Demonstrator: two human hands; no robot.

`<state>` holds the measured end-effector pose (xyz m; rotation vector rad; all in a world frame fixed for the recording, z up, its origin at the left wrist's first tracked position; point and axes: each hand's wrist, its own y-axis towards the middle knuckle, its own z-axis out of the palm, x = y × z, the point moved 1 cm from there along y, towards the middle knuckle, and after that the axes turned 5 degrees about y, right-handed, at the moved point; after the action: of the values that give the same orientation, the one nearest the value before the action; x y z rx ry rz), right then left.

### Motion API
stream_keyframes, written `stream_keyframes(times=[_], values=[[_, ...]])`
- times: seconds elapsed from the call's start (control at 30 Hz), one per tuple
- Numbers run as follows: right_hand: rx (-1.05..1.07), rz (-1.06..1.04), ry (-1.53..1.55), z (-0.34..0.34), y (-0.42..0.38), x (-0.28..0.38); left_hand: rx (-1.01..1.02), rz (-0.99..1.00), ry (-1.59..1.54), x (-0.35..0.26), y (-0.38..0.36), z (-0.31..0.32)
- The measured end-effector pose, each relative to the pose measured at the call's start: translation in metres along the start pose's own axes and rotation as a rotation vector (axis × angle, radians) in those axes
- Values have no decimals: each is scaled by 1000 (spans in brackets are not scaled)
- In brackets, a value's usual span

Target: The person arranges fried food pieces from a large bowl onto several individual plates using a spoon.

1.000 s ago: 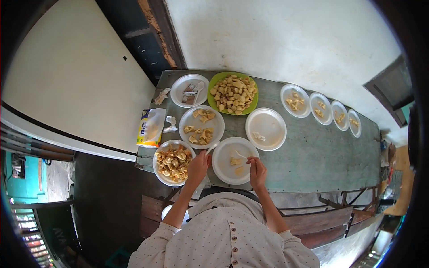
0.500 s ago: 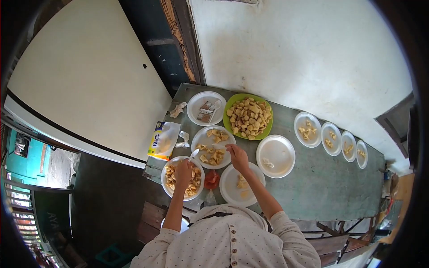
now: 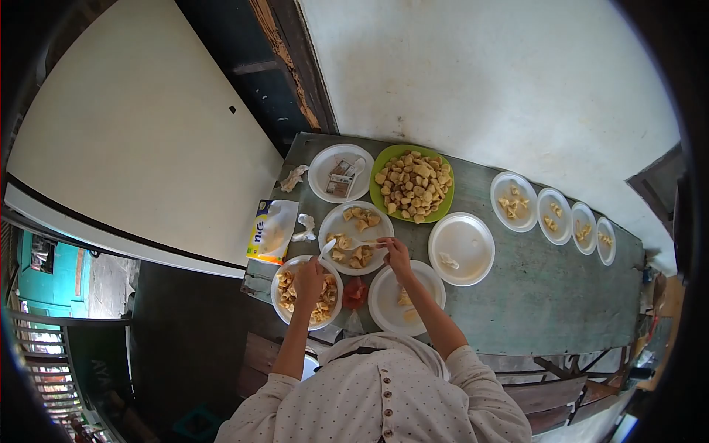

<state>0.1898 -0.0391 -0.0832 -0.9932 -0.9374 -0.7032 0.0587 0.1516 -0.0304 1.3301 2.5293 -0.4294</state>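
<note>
Light Utensils, Fragile-Looking Pieces Beside the Green Plate

A white spoon (image 3: 329,248) is gripped in the left hand (image 3: 309,280), and a slender white utensil (image 3: 368,244) is pinched in the right hand (image 3: 399,257). Both are held on the near side of the green plate (image 3: 376,199), the spoon farther to its left. Golden pieces (image 3: 362,257) are spread on a white plate (image 3: 338,220) just in front and to the left of the green plate, below the utensil; whether they are touched cannot be told. Thin plastic is suggested by both implements: light, slightly bendy, best held partway along the handle. The pieces are judged light, dry and brittle, best supported under their thicker middles, since thin edges may be snapped.
</note>
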Motion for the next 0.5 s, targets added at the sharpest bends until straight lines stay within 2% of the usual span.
stream_keyframes(times=[0.13,0.27,0.33,0.37,0.43,0.5], values=[[-12,-26,88,-17,-8,7,-91,33,-86,-4,-2,-5],[-32,-34,118,-43,-40,20,-94,109,-143,-22,-17,-15],[-21,-100,83,-63,-62,20,-137,366,-183,-31,-29,-12],[-34,-105,83,-73,-74,21,-131,378,-188,-36,-37,-11],[-91,-135,-9,-91,-101,22,31,509,-282,-47,-58,-13],[-143,-139,-19,-111,-124,15,113,537,-322,-45,-72,0]])
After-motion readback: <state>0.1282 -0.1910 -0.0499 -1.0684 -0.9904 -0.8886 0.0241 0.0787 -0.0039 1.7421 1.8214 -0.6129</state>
